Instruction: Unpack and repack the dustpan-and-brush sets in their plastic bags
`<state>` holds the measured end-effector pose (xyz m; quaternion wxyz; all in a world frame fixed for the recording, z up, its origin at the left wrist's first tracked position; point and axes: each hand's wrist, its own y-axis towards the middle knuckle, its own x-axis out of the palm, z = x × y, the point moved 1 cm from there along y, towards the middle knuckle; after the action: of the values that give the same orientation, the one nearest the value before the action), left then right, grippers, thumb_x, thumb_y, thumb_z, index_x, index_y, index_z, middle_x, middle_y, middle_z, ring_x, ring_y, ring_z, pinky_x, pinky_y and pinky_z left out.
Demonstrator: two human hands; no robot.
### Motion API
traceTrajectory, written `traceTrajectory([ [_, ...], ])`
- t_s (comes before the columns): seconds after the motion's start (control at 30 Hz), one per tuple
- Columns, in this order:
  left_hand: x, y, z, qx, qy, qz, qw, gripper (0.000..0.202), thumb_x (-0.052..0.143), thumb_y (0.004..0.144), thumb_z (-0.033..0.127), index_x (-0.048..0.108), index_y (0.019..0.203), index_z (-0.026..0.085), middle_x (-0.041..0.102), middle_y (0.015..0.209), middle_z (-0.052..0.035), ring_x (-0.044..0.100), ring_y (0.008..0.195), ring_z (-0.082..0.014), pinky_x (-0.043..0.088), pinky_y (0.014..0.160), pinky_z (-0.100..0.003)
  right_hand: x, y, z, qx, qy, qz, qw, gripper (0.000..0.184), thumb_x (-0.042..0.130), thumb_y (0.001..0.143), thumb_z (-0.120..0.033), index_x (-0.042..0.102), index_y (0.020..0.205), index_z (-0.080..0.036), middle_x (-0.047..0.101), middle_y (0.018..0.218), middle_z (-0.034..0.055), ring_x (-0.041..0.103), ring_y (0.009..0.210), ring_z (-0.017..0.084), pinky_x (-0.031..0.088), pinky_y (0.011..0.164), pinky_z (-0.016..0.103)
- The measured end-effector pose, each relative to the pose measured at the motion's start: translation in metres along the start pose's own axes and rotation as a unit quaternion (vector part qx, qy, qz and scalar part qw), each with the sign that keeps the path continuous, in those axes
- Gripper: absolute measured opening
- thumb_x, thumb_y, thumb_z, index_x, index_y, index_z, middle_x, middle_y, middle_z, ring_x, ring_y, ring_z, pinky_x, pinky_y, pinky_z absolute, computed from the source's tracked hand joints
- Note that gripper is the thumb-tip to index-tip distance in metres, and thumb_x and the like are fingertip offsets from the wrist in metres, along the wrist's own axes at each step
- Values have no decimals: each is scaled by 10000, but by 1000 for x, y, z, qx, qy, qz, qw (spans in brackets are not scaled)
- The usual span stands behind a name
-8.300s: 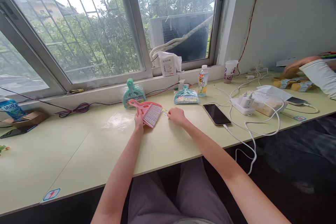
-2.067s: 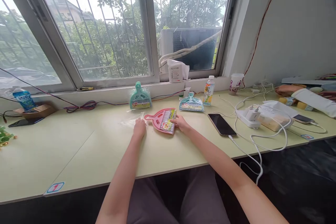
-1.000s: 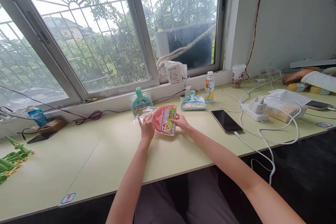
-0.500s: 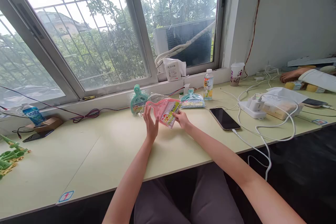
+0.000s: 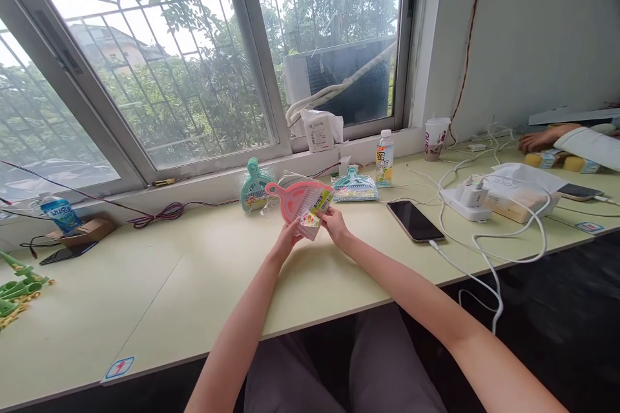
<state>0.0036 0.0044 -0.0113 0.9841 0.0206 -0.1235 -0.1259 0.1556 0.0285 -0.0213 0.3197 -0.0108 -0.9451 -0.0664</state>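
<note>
Both hands hold the pink mini dustpan-and-brush set (image 5: 299, 200) raised just above the table (image 5: 159, 297): the left hand (image 5: 289, 237) grips its lower edge from beneath, and the right hand (image 5: 333, 222) pinches the label card (image 5: 317, 208). The step in hand looks like bagging, with the clear plastic bag (image 5: 283, 181) behind the set. The next move likely calls for opening the bag's mouth and aligning the set's handle with it.

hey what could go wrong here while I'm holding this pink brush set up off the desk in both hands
The pink brush set is held only at its lower edge by the left hand and right hand, so it might slip. The yellow label card looks loose and could drop out. A swing to the right could perhaps knock the drink bottle or sweep the phone on its white cable.
</note>
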Motion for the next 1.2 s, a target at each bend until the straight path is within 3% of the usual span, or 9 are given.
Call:
traceTrajectory([
  [0.13,8,2,-4,-2,27,-52,998,659,653,783,536,473,1348,249,532,1388,-116,523,1256,-275,472,992,-424,-2,1,-4,-17,7,40,999,290,825,595,-218,634,808,-172,732,921,56,677,916,213,564,839,364],
  [0.27,6,4,2,102,9,9,995,787,684,752,545,363,1394,224,499,1411,-143,513,1268,-261,450,1029,-415,-2,0,-7,-19,7,44,999,288,813,594,-200,630,814,-172,727,948,63,671,931,214,563,834,348],
  [0.43,5,1,-3,92,62,39,993,954,864,580,361,348,1366,196,585,1290,-165,592,1151,-290,480,980,-459,-1,-1,-7,-24,-12,43,999,283,809,602,-217,626,814,-174,725,912,57,668,913,212,556,828,353],
  [0.57,14,-2,-12,72,109,-9,991,931,812,653,420,310,1407,202,557,1325,-180,583,1159,-309,480,966,-479,-3,1,-7,-33,0,55,998,310,816,573,-228,627,812,-171,723,895,48,664,905,207,549,824,343],
  [0.67,17,-1,-12,133,157,-3,979,1036,765,703,466,143,1492,217,442,1443,-186,484,1285,-303,408,1058,-458,-4,2,-8,-35,12,55,998,312,816,570,-226,621,808,-172,722,907,47,663,913,207,549,829,342],
  [0.87,-7,0,8,243,338,188,890,1101,629,788,571,-101,1519,188,62,1595,-198,69,1474,-303,116,1183,-504,-5,0,-14,-40,4,54,998,271,773,614,-199,628,842,-173,716,955,59,659,925,203,553,834,339],
  [1.03,-14,-14,30,377,429,318,757,746,489,896,515,159,1499,225,140,1585,-160,112,1473,-270,144,1179,-493,-6,1,-16,-55,-9,55,997,251,757,627,-190,624,840,-179,712,962,58,656,929,204,552,839,353],
  [1.1,-7,-19,33,419,472,315,709,667,543,874,492,301,1433,220,260,1536,-167,211,1446,-282,212,1160,-490,-4,1,-16,-54,-19,48,997,259,770,615,-199,626,830,-181,715,940,53,655,926,209,550,834,364],
  [1.2,8,-21,29,439,517,256,689,680,618,831,452,333,1400,212,291,1516,-175,260,1424,-298,273,1134,-504,1,-1,-15,-50,-34,20,998,290,792,579,-228,638,820,-181,719,913,45,654,897,213,547,811,372],
])
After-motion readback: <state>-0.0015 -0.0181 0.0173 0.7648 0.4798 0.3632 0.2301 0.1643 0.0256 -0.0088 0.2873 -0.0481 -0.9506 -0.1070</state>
